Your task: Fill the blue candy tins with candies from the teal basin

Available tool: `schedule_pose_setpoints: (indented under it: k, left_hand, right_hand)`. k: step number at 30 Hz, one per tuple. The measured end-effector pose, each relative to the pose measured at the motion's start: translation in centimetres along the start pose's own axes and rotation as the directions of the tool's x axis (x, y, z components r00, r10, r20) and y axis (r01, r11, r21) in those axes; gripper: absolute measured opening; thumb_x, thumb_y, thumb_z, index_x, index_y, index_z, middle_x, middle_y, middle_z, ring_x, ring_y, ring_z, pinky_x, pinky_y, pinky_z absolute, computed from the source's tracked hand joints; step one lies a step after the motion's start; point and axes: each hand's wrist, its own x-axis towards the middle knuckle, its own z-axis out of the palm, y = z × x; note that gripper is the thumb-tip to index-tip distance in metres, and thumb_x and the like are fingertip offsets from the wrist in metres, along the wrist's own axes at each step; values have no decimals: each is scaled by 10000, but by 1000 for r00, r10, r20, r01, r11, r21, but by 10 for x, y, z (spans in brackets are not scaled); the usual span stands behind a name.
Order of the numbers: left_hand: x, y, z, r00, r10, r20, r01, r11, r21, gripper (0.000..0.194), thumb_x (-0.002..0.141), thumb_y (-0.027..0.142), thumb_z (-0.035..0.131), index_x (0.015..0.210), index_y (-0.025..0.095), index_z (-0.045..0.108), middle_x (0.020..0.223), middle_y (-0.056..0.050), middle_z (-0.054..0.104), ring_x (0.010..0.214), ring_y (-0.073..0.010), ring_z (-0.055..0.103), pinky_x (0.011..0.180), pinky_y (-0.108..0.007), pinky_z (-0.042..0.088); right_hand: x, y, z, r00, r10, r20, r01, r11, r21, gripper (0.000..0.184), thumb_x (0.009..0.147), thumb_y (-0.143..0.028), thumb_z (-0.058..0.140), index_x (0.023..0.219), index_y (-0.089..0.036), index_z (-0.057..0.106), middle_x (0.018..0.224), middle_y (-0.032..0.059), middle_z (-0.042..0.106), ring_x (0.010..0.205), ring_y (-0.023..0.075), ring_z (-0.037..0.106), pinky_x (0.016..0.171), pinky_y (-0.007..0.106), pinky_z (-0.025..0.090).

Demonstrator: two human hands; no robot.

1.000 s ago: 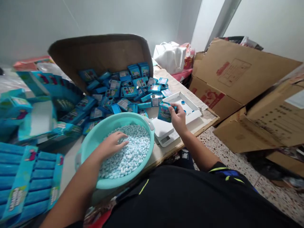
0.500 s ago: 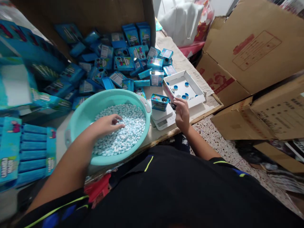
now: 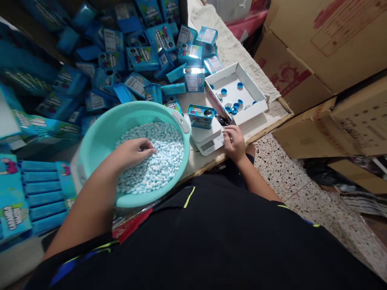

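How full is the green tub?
Partly full: in the tub, pale candies lie below the rim, with bare inner wall showing above them.

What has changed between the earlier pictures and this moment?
The right hand let go of the blue tin, which moved down onto the white scale; the hand has drawn back beside the scale. The left hand stayed at the pale candies inside the turquoise basin; the white tray stayed in place.
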Motion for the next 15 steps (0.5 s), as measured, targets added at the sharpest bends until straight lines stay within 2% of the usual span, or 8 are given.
schedule_pose_setpoints:
  k: [3, 6, 12, 15]
  left_hand:
    - [-4, 2, -2, 1000, -25, -10, 25, 1000, 12, 283, 851, 465, 635, 924, 204, 714, 932, -29, 747, 862, -226, 635, 749, -298, 424]
    - [-7, -1, -3, 1000, 24, -15, -24, 999, 26, 288, 848, 459, 628, 945, 206, 726, 969, -37, 758, 879, -228, 639, 761, -299, 421]
    - [-4, -11, -3, 991, 131, -26, -129, 990, 55, 334, 850, 492, 586, 952, 200, 712, 889, -57, 745, 840, -238, 636, 743, -309, 425]
    - [-3, -14, -3, 987, 158, -24, -156, 987, 44, 329, 848, 496, 569, 948, 213, 705, 944, -71, 768, 879, -255, 668, 768, -329, 459]
  right_hand:
    - [-2, -1, -2, 999, 32, 10, -32, 999, -2, 249, 1028, -345, 479, 1061, -265, 712, 1223, 140, 635, 1239, 321, 625, 1146, 589, 533]
    - [-3, -1, -2, 998, 48, -32, -49, 999, -14, 244, 1018, -348, 489, 1097, -258, 702, 1303, 152, 586, 1304, 333, 595, 1136, 594, 543]
    - [-5, 3, -1, 996, -23, -86, 20, 999, -25, 234, 1024, -352, 507, 1117, -236, 688, 1280, 162, 584, 1260, 320, 618, 1071, 566, 590]
    - [-4, 6, 1, 996, -35, -86, 31, 998, -45, 240, 1021, -353, 506, 1121, -225, 682, 1259, 157, 594, 1234, 307, 632, 1053, 554, 602]
